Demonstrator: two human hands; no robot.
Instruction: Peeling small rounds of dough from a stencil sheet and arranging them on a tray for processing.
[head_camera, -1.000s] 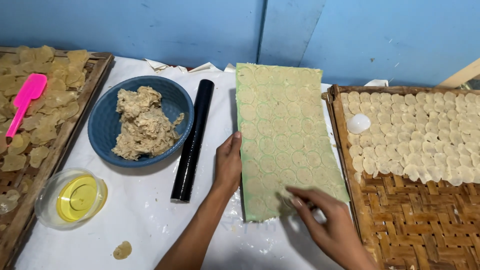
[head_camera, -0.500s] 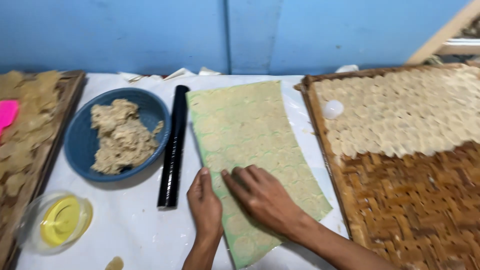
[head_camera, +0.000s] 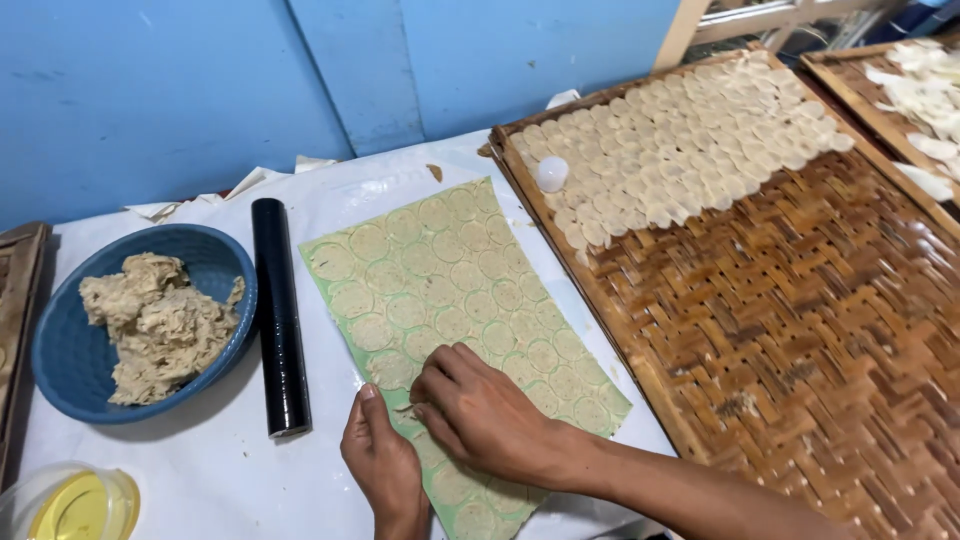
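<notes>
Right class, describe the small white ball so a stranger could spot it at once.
Start at the big woven bamboo tray right of the green sheet. Its far half is covered with rows of flat pale dough discs. The white ball sits at their left end near the tray's rim: the only round, raised, glossy thing among flat discs.

A blue bowl sits at the left of the white-covered counter, heaped with lumpy beige dough. Just beside it to the right lies a black rolling pin. A clear cup of yellow oil stands at the near left corner. On the right, a woven bamboo tray carries rows of pale dough discs across its far part, with a small white round cutter among them. Behind runs a blue wall.
</notes>
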